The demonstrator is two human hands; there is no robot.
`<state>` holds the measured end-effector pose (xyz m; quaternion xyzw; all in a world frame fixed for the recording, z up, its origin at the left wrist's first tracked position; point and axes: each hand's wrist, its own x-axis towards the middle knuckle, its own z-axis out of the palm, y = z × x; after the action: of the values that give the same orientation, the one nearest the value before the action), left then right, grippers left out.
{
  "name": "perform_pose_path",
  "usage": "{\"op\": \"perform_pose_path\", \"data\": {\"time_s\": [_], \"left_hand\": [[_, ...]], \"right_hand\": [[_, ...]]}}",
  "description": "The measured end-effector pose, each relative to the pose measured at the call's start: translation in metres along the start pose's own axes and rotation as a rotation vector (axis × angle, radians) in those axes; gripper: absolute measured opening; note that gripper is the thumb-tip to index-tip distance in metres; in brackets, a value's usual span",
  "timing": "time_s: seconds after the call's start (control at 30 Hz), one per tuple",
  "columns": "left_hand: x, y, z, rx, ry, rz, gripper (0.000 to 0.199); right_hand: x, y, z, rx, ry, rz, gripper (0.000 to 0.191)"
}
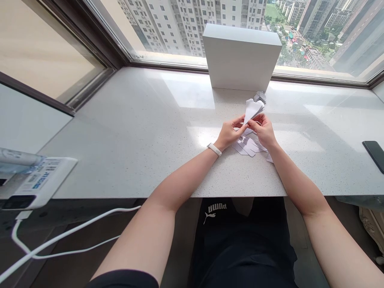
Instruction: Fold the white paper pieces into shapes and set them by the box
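Between my two hands, above the counter, is a folded white paper piece that narrows to a point at the bottom. My left hand, with a white band on its wrist, pinches the paper's lower left side. The fingers of my right hand are closed on its lower right edge. Beneath my hands lie several loose white paper pieces with angled ends. Just behind the held paper sits a small stack of folded paper; part of it is hidden.
A white box stands against the window at the back of the speckled counter. A black phone lies at the far right. At the left edge is a white power bank with a white cable hanging below the counter.
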<state>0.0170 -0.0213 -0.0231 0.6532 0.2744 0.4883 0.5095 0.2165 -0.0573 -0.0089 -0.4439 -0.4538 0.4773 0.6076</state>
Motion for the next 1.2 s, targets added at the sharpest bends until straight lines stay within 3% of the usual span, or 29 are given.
{"op": "perform_pose_path", "data": {"time_s": [0.3,0.8,1.1,1.2], "left_hand": [[0.0,-0.006,0.0,0.027,0.047,-0.011,0.051],[-0.002,-0.006,0.0,0.133,0.05,0.024,0.048],[-0.002,-0.004,0.005,0.271,0.058,0.022,0.048],[-0.002,-0.002,0.007,0.265,0.072,0.02,0.048]], "right_hand": [[0.0,0.0,0.001,-0.049,0.004,-0.015,0.074],[0.001,0.005,-0.005,-0.158,-0.004,-0.049,0.082],[0.001,-0.004,-0.018,-0.465,0.162,-0.191,0.078],[-0.002,-0.012,-0.019,-0.55,0.196,-0.212,0.065]]}}
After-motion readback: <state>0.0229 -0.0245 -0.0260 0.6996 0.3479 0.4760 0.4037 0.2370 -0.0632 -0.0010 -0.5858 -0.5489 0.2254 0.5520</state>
